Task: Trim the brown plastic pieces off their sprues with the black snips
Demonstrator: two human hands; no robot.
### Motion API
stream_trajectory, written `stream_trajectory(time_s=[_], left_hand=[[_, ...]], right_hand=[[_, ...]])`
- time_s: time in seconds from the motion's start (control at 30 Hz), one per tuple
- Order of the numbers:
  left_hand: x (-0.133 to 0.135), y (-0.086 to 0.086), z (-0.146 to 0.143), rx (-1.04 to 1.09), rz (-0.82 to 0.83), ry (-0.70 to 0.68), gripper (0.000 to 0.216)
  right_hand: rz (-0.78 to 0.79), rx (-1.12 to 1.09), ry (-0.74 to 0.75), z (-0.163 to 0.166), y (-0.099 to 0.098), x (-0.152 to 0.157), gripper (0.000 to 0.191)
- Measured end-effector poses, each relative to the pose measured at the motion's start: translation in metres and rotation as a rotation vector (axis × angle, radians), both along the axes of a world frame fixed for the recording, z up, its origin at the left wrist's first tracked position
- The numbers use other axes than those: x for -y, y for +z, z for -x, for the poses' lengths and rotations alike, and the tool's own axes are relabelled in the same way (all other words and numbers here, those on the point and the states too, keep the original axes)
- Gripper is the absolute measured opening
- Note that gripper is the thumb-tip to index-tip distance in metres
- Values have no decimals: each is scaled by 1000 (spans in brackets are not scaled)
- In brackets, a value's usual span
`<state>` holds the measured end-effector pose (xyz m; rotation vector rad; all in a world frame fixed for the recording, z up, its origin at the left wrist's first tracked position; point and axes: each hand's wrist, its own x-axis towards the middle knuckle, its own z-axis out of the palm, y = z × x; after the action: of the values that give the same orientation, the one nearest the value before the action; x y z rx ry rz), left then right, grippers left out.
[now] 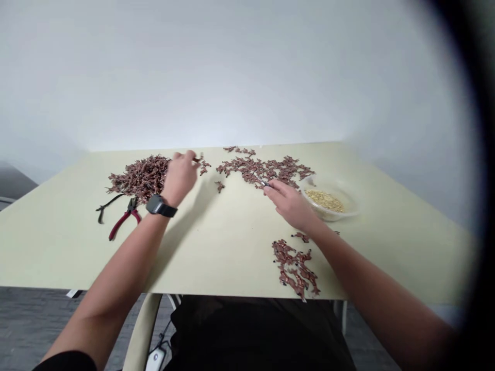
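Near the far edge of the table (232,242), the left hand (181,172) pinches at heaped small brown pieces (141,175), seemingly light, stiff and tangle-prone, best nipped singly at one end, while the right hand (290,203) grips a metal tool (261,181).

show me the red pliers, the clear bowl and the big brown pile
red pliers (119,225): head view, on a red handle
clear bowl (351,207): head view, on its right wall
big brown pile (141,175): head view, middle of the heap
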<state>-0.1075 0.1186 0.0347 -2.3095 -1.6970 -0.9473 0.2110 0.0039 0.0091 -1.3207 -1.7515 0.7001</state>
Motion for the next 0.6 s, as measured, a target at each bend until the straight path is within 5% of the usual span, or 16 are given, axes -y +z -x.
stream_trajectory(time_s=[0.13,0.27,0.47,0.6], left_hand=[[-38,12,78,-143,-55,323,28],[-48,16,117,-143,4,369,25],[-38,10,72,-118,-132,165,43],[-52,-7,22,-153,161,-87,41]], right_hand=[[-5,25,63,4,-7,-3,34],[-7,34,72,6,-7,-4,35],[-14,13,58,4,-6,-5,35],[-35,13,40,4,-7,-7,34]])
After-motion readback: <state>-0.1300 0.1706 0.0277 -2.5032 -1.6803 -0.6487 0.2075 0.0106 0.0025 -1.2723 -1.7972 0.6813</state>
